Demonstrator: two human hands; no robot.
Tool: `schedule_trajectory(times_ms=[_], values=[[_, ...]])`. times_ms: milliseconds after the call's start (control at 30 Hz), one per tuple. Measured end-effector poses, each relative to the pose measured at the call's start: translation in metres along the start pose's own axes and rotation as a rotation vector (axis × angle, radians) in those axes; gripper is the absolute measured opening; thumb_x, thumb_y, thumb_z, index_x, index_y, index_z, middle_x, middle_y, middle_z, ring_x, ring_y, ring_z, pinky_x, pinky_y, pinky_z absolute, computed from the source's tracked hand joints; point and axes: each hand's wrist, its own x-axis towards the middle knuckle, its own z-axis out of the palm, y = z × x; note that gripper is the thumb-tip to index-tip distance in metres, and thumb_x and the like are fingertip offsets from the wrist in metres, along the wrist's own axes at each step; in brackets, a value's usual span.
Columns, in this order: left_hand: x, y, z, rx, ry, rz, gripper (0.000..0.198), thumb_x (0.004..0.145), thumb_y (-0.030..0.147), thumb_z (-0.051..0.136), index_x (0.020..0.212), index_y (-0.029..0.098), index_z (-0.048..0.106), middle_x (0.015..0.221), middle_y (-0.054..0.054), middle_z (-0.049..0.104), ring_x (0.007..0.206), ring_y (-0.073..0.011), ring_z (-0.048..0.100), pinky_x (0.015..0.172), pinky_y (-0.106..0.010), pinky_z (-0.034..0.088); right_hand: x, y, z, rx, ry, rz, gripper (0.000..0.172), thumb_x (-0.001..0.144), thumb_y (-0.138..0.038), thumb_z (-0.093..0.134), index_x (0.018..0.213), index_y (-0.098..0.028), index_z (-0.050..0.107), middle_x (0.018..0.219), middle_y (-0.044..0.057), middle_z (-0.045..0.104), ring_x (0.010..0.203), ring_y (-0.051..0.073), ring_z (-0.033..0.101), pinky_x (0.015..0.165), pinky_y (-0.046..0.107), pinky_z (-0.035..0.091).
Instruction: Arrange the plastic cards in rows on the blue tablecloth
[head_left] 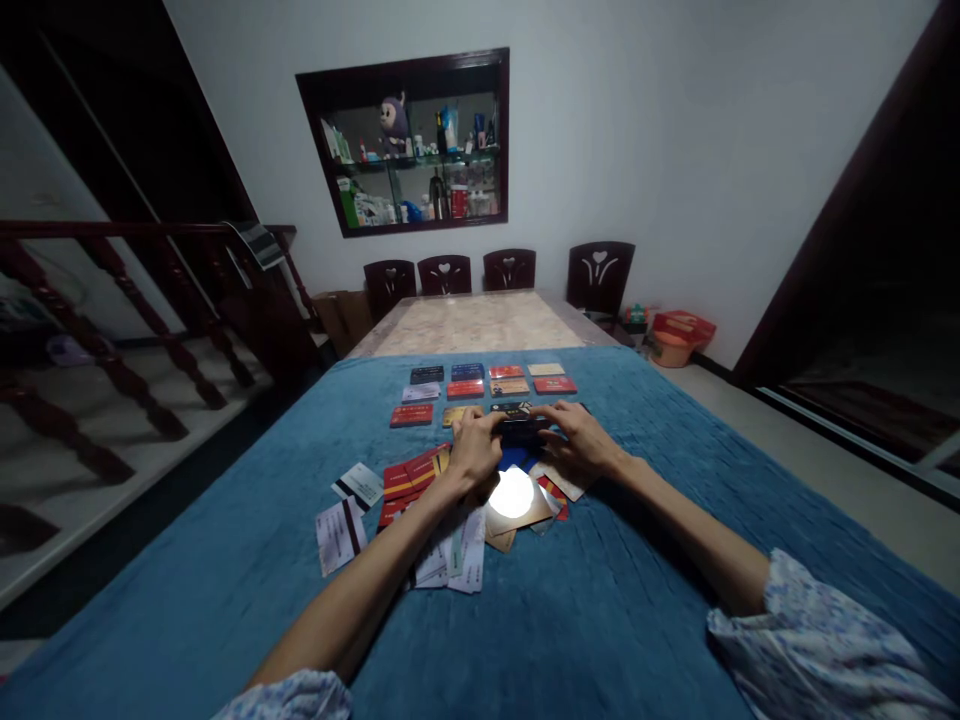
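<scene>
Beyond a loose pile, my left hand (476, 447) and my right hand (581, 437) hold a black card (516, 410) from its two sides, fingers bent around the edges. Whether it is one card or a small stack is hard to tell. A gold card (452, 416) lies just past my left fingers, partly covered. Below my hands spreads a heap of cards: red cards (400, 483), white cards (469, 560) and a shiny gold card (536, 515) with a bright glare. A beige card (568, 478) pokes out beneath my right hand.
Cards lie in rows farther out, among them a dark card (427, 374), a blue card (468, 371) and a red card (555, 385). Two white cards (341, 535) rest left of the heap. A blue cloth (262, 560) covers the near table; chairs (600, 275) stand beyond.
</scene>
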Motion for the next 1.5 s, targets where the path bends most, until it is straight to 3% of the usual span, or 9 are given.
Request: schedule_trajectory(times_ms=[400,800,1167,1500], values=[[-0.005,-0.003,0.008,0.153,0.01,0.088,0.04,0.082,0.005,0.047,0.119,0.018,0.055,0.102,-0.01,0.063,0.106,-0.026,0.054,0.092,-0.039,0.038,-0.003,0.004,0.01,-0.012,-0.06,0.021,0.052,0.082,-0.014,0.062,0.132,-0.02,0.052,0.111,0.01,0.07,0.095,0.024,0.061,0.085,0.038,0.042],[-0.003,-0.004,0.004,0.127,0.035,0.068,0.044,0.085,0.006,0.046,0.126,0.021,0.054,0.1,-0.009,0.066,0.106,-0.0264,0.054,0.091,-0.039,0.037,-0.002,-0.001,0.008,0.0,0.002,-0.016,0.058,0.079,-0.016,0.062,0.136,-0.021,0.05,0.119,0.013,0.067,0.103,0.028,0.06,0.086,0.041,0.041],[-0.006,0.004,-0.004,0.138,0.014,0.096,0.048,0.082,0.01,0.052,0.129,0.017,0.05,0.114,-0.012,0.063,0.113,-0.0281,0.048,0.094,-0.042,0.036,0.0,-0.002,0.005,-0.102,0.058,-0.01,0.046,0.081,-0.021,0.06,0.126,-0.016,0.052,0.108,0.013,0.067,0.098,0.027,0.059,0.083,0.037,0.039],[-0.008,0.005,-0.005,0.266,0.032,0.17,0.053,0.081,0.007,0.053,0.132,0.016,0.045,0.121,-0.013,0.06,0.117,-0.0292,0.045,0.098,-0.045,0.033,0.002,-0.007,-0.004,-0.174,0.084,-0.037,0.049,0.081,-0.025,0.064,0.127,-0.018,0.051,0.119,0.015,0.059,0.111,0.031,0.051,0.084,0.038,0.041]])
